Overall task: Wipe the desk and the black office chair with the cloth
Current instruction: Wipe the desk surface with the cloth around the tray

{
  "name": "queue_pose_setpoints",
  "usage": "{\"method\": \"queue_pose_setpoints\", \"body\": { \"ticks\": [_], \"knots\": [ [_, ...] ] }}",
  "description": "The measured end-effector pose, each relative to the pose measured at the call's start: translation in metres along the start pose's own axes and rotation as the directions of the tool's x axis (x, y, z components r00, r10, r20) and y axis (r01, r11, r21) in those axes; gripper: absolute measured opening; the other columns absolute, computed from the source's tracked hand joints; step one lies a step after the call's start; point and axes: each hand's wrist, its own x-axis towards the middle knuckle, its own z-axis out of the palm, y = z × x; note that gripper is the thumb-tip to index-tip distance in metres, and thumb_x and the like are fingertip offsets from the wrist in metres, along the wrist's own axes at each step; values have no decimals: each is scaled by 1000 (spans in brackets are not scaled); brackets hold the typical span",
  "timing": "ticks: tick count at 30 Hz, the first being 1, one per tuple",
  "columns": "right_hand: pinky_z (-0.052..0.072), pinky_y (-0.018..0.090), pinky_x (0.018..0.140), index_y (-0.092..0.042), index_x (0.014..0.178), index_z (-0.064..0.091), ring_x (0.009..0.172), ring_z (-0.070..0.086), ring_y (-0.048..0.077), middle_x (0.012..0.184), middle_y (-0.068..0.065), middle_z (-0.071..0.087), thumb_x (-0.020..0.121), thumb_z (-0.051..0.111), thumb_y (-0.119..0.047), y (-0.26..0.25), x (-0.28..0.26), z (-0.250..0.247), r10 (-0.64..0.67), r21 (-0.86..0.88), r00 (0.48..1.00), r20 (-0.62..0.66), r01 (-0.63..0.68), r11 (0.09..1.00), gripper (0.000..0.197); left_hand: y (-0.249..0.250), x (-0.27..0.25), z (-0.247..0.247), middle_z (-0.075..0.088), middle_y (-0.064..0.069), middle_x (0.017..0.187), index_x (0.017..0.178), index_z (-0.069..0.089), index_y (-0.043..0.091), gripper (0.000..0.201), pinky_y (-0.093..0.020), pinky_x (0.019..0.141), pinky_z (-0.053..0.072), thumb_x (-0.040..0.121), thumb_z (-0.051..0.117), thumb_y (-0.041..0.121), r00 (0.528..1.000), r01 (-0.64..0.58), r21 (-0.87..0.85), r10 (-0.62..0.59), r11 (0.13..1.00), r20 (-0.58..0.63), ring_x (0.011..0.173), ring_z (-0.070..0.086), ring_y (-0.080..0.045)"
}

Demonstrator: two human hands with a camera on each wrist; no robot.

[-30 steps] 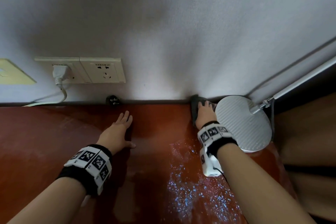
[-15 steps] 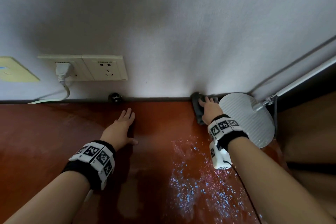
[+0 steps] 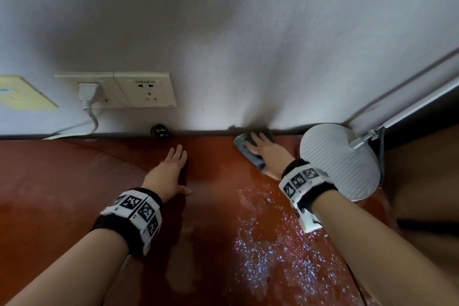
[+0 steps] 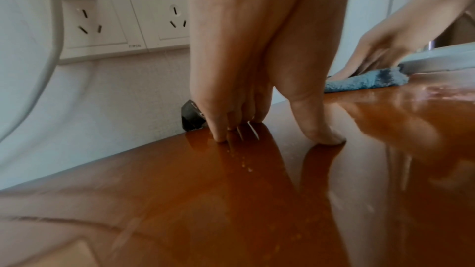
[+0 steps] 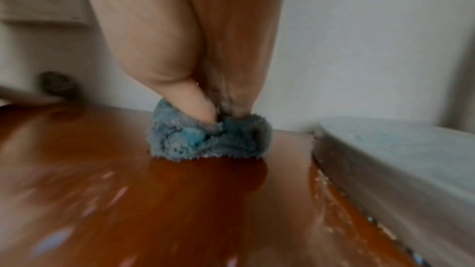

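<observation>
The red-brown desk [image 3: 62, 194] fills the lower part of every view and meets a white wall. Near the wall my right hand [image 3: 263, 150] lies on a blue-grey fluffy cloth [image 3: 242, 148], fingers stretched over it. The right wrist view, blurred, shows the thumb of my right hand [image 5: 200, 107] dug into a fold of the cloth [image 5: 180, 139]. My left hand [image 3: 171, 169] rests flat on the bare desk to its left, holding nothing; its fingertips [image 4: 221, 137] touch the glossy desk [image 4: 231, 210]. The black office chair is not in view.
A round white lamp base [image 3: 340, 161] stands just right of my right hand, its metal arm [image 3: 409, 112] rising to the right. Wall sockets [image 3: 144, 89] hold a white plug [image 3: 88, 93]. A black binder clip [image 3: 160, 129] sits at the wall edge. Pale speckles [image 3: 260, 243] cover the desk.
My right hand has slid the cloth left along the wall edge, away from the lamp base. My left hand has stayed flat in place.
</observation>
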Motion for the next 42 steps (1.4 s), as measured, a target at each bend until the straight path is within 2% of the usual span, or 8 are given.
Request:
{"method": "queue_pose_setpoints", "body": {
  "ticks": [5,8,13,18,24,29,35,42],
  "knots": [
    [8,44,119,-11,150,3,145,-13,29,157,11,-13,100,34,-26,-25,-27,34,-169,-56,985,44,171,984,61,-1,0,-1,-14,-2,158,152,1,13,104,-34,119,12,79,74,31,1000,-21,-8,21,1000,-5,146,-10,-16],
    [10,45,119,-12,149,15,145,-11,30,158,9,-12,96,46,-29,-11,-20,25,-195,-151,978,75,205,967,64,-1,0,-1,-14,-3,158,152,1,12,104,-34,119,11,79,74,31,1000,-22,-7,22,1000,-6,146,-9,-16],
    [16,42,118,-15,150,4,146,-1,29,159,8,-5,93,53,-16,3,3,-1,-11,-84,1000,0,11,996,76,-2,0,0,-14,-3,158,152,1,12,105,-36,119,14,79,74,32,1000,-17,6,17,1000,-7,146,-8,-17],
    [9,37,120,-22,150,10,146,-6,18,159,-2,-6,89,49,5,-22,-16,12,-352,-61,933,73,357,932,77,-2,0,-1,-13,-3,158,152,1,13,105,-37,119,14,79,74,32,1000,-19,-9,19,1000,-8,146,-9,-17],
    [19,38,118,-24,150,6,146,0,24,159,2,-5,90,49,2,0,10,-8,-74,-73,997,-3,74,995,78,-1,0,0,-14,-2,158,152,0,13,105,-35,119,12,79,74,31,1000,-13,-11,13,1000,-1,146,-9,-16],
    [11,39,120,-25,150,16,146,-5,20,159,-3,-3,89,48,7,-31,-24,17,-430,-60,901,63,433,899,75,0,-1,-2,-15,-2,158,152,-1,13,104,-34,119,10,80,73,31,1000,-13,-10,13,1000,7,146,-10,-16],
    [16,30,116,-24,150,13,146,2,26,159,5,1,97,45,-11,14,-1,4,-25,63,993,-116,33,997,63,0,-7,4,-14,-2,158,152,0,13,96,-35,119,11,85,67,30,1000,-23,-1,23,1000,-6,146,-9,-18],
    [3,22,114,-28,148,20,140,-13,8,156,-8,-7,98,43,-13,-15,-48,30,-382,70,923,-42,384,921,57,1,-13,5,-16,1,158,152,-3,17,106,-34,117,9,80,71,38,998,-56,40,55,998,17,146,-12,-18]
  ]
}}
